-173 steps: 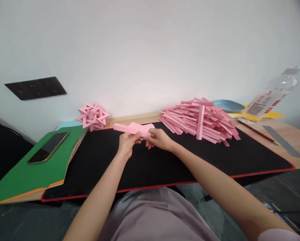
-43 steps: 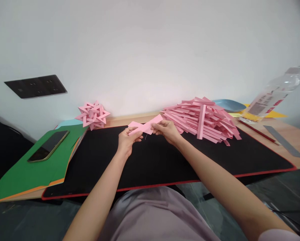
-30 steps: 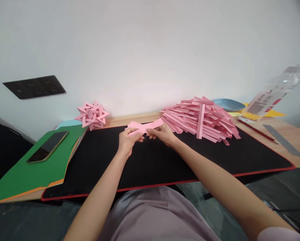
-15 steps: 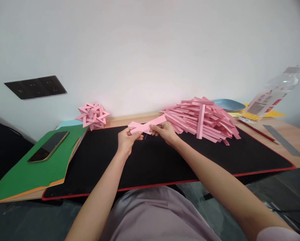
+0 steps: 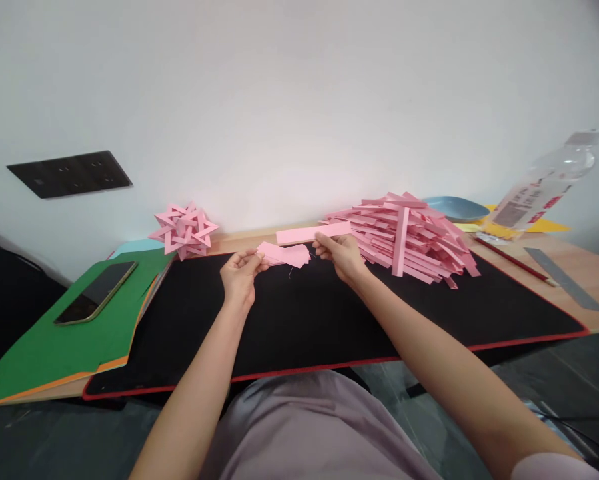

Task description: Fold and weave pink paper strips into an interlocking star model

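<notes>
Over the back of the black mat (image 5: 299, 320), my left hand (image 5: 241, 272) pinches the left end of a small stack of pink paper strips (image 5: 285, 255), fanned out at its right end. A single flat pink strip (image 5: 299, 234) is held by my right hand (image 5: 340, 252), just above and to the right of that stack. The two hands are apart. Right of my right hand lies a large heap of folded pink strips (image 5: 429, 240), with one strip standing out across its front. A pink star-shaped paper model (image 5: 185, 230) sits at the back left.
On the left, a phone (image 5: 97, 293) rests on green sheets (image 5: 39, 340). At the right are a blue dish (image 5: 457, 209), a tilted clear bottle (image 5: 544, 183), a dark red pencil (image 5: 519, 262), a grey ruler (image 5: 564, 279) and yellow paper (image 5: 547, 226). A black socket panel (image 5: 69, 173) is on the wall.
My hands have moved apart. The strip in my right hand has come off the stack and shifted up and right; my left hand has moved slightly left.
</notes>
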Available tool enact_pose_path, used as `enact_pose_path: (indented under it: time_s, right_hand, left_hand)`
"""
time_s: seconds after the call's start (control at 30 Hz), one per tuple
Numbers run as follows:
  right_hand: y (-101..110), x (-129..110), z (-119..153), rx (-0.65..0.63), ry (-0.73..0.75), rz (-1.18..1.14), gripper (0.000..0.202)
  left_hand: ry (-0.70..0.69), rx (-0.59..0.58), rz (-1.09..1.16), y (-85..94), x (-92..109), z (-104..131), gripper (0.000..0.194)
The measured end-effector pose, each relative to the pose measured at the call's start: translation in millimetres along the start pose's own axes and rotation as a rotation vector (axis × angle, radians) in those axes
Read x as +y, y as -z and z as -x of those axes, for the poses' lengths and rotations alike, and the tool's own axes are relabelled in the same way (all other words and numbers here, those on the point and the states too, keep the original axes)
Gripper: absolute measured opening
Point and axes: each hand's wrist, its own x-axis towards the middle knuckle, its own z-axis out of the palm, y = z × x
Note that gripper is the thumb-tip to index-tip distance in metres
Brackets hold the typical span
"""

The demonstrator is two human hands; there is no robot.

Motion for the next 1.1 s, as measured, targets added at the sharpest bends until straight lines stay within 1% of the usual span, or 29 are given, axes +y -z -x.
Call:
enact_pose_path:
  time_s: [0.07,0.13,0.2,0.27,0.3,0.37,0.43,0.5,0.63,0.7,0.77,0.83,0.93,1.0,1.1]
  right_hand:
    - [3.2,-2.4,-1.6,0.038,-0.016,-0.041,0.028]
    - [3.2,-3.2,-0.9,0.025,-0.008,-0.044,0.028]
    - [-0.2,-2.3,2.5,-0.025,0.032,-0.003,0.029]
    - [-5.4,-0.6,7.9,-0.08,0.104,0.071,0.03]
    - [-8.0,0.3,10.9,-0.112,0.146,0.12,0.03]
    - [-12.3,2.4,16.7,-0.204,0.213,0.237,0.03]
    - [-14.6,4.9,20.9,-0.324,0.271,0.323,0.028]
    - [-14.8,8.2,22.6,-0.395,0.341,0.371,0.026]
    - [-9.9,16.2,19.7,-0.458,0.422,0.514,0.026]
    - [-6.3,19.9,16.5,-0.486,0.427,0.649,0.032]
    - [-3.4,22.9,13.2,-0.434,0.4,0.754,0.038]
    - [-2.3,24.5,10.5,-0.35,0.353,0.749,0.036]
    - [-4.5,22.4,9.2,-0.279,0.217,0.557,0.027]
    - [-7.9,18.1,10.4,-0.285,0.066,0.397,0.025]
    - [-13.1,10.7,13.5,-0.285,-0.102,0.286,0.025]
  left_hand:
    - [0.035,0.003,0.006,1.7,-0.4,-1.4,0.025]
    - [0.099,-0.062,-0.034,1.5,-1.3,0.5,0.025]
    - [0.168,-0.17,-0.108,-0.3,-2.4,4.8,0.025]
    - [0.221,-0.267,-0.171,-2.6,-3.2,9.4,0.028]
    - [0.237,-0.303,-0.188,-3.5,-3.4,11.1,0.031]
    - [0.252,-0.339,-0.187,-4.5,-3.3,12.8,0.036]
    - [0.255,-0.334,-0.153,-4.4,-2.8,12.1,0.04]
    - [0.265,-0.313,-0.115,-3.4,-2.4,10.0,0.04]
    - [0.281,-0.26,-0.073,-1.4,-1.6,6.1,0.035]
    - [0.267,-0.223,-0.06,-1.1,-0.7,5.3,0.034]
    - [0.247,-0.198,-0.045,-1.2,0.5,5.3,0.032]
    - [0.239,-0.2,-0.036,-1.4,1.4,5.6,0.032]
    - [0.246,-0.229,-0.054,-1.7,1.7,6.6,0.033]
    - [0.248,-0.244,-0.075,-1.8,1.4,7.3,0.033]
    - [0.252,-0.251,-0.094,-2.3,1.4,8.3,0.032]
